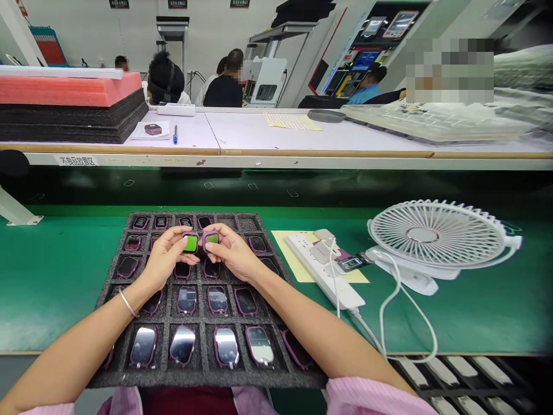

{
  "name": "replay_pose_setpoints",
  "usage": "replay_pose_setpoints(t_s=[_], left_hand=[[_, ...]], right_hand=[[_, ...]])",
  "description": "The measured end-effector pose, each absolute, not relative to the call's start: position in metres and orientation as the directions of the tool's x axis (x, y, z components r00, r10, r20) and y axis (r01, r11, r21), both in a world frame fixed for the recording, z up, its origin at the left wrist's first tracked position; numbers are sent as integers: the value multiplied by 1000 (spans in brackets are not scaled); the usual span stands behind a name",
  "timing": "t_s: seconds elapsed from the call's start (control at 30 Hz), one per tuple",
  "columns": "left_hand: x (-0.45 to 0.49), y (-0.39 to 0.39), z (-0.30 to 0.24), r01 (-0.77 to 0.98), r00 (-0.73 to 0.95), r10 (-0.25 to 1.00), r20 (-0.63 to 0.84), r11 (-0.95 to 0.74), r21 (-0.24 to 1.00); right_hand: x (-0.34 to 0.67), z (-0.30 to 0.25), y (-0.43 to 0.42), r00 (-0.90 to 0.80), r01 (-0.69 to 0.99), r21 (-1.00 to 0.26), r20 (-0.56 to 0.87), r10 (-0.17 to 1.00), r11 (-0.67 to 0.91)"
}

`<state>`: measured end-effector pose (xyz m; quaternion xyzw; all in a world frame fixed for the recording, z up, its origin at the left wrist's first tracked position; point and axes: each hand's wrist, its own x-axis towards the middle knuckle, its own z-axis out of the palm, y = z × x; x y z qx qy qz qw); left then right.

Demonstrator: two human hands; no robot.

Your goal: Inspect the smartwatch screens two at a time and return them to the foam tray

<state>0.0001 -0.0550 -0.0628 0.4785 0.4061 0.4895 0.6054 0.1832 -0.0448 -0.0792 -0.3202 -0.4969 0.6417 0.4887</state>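
Observation:
Over the far half of a black foam tray (pixel 164 369), my hands are close together, each with a small purple-framed smartwatch case. My left hand (pixel 166 253) is closed on one watch case (pixel 190 243) whose screen glows bright green. In my right hand (pixel 233 251) a second watch case (pixel 211 238) is pinched between thumb and fingers, its screen a duller green. Several more purple watch cases, such as this one (pixel 227 347), lie face up in the tray's compartments, their screens dark or reflecting light. A few far right compartments show no case. My forearms hide some compartments.
Right of the tray are a yellow sheet (pixel 280 245), a white power strip (pixel 319 268) with cables, and a white fan (pixel 436 236). A raised shelf (pixel 242 132) crosses behind, bearing foam stacks (pixel 69 109), a pen (pixel 175 134) and plastic trays (pixel 436 121). People sit beyond.

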Motion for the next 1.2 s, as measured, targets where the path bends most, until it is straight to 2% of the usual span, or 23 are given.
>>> replay_pose_setpoints(t_s=[0.33,0.73,0.97,1.2], left_hand=[[2,-55,-64,-219,201,979,6,39,975],[1,-55,-60,-263,211,976,-62,118,957],[0,-53,-63,-260,173,983,-61,106,960],[-1,-52,-64,-271,154,986,-62,102,957]], right_hand=[[181,-80,-44,-324,-358,-933,105,940,-19],[184,-78,-45,-288,-316,-948,68,955,-28],[184,-79,-43,-279,-332,-942,48,959,-49],[187,-78,-39,-315,-451,-879,-7,949,-156]])
